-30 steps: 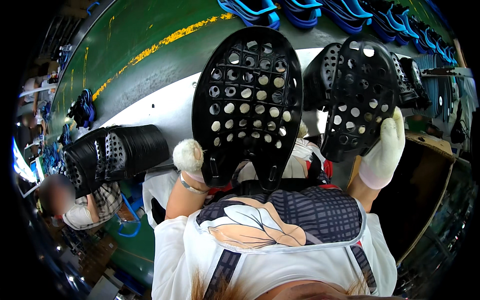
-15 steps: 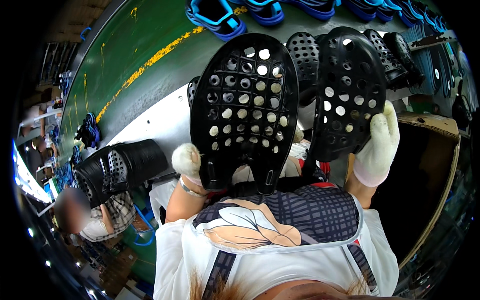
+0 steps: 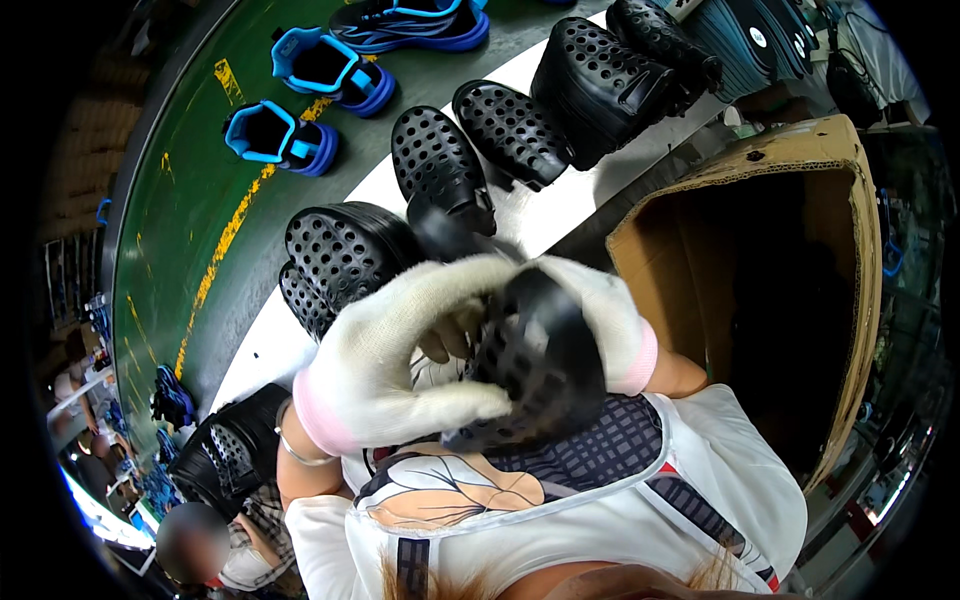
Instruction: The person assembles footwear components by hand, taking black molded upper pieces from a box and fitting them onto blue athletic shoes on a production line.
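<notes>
Both my hands wear white knit gloves with pink cuffs and meet in front of my chest. Between them is a black plastic shoe insert (image 3: 535,350), curved and full of holes, partly smeared by motion. My left hand (image 3: 385,345) curls around its left side, thumb on the near face and fingers behind. Along its right edge my right hand (image 3: 600,310) grips it; those fingertips are mostly hidden. Just beyond my hands a blurred dark part (image 3: 445,235) shows, and I cannot tell whether it belongs to the same insert.
Several black perforated inserts (image 3: 435,160) line the white ledge (image 3: 520,215). Blue-trimmed black shoes (image 3: 320,70) stand on the green belt (image 3: 190,160) beyond. An open cardboard box (image 3: 865,240) is at my right. At the far left a person (image 3: 245,560) sits near more black inserts (image 3: 230,440).
The two inserts I held apart, one per hand, are no longer spread. My hands have come together around an insert, and the view has shifted, showing more of the ledge and box.
</notes>
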`<state>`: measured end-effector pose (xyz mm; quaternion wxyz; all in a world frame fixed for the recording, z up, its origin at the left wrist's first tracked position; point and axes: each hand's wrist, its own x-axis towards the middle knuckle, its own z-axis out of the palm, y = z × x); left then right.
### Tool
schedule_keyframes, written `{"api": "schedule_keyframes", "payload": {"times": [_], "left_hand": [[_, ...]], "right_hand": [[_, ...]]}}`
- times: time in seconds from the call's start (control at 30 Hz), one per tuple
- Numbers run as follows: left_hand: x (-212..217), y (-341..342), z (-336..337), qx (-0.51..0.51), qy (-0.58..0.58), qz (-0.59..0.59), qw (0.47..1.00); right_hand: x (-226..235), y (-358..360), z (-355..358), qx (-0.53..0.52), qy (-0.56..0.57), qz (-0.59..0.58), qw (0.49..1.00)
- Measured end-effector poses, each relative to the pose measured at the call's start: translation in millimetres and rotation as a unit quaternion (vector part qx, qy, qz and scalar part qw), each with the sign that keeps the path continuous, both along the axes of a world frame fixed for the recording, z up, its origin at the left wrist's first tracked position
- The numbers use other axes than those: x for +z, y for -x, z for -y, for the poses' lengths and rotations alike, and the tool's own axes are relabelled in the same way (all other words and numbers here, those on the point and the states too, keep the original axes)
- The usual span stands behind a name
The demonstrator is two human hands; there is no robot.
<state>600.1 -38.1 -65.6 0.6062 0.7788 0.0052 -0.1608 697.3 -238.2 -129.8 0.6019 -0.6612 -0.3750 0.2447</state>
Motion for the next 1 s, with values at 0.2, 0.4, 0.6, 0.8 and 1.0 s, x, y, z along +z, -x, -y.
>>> {"api": "schedule_keyframes", "payload": {"times": [0.2, 0.4, 0.6, 0.8, 1.0], "left_hand": [[18, -27, 1, -0.004, 0.156, -0.065, 0.986], [12, -103, -15, 0.212, 0.256, -0.007, 0.943], [-26, -170, -16, 0.091, 0.347, -0.006, 0.933], [-12, -218, 8, 0.064, 0.409, 0.013, 0.91], [-19, -261, 34, 0.085, 0.304, -0.079, 0.946]], "right_hand": [[7, -17, 14, -0.058, 0.091, 0.026, 0.994], [-22, -32, 34, -0.269, -0.04, -0.27, 0.924], [-39, -34, 58, -0.272, 0.071, -0.195, 0.94], [-42, -28, 59, -0.283, 0.082, -0.186, 0.937], [-38, -28, 57, -0.285, 0.127, -0.19, 0.931]]}}
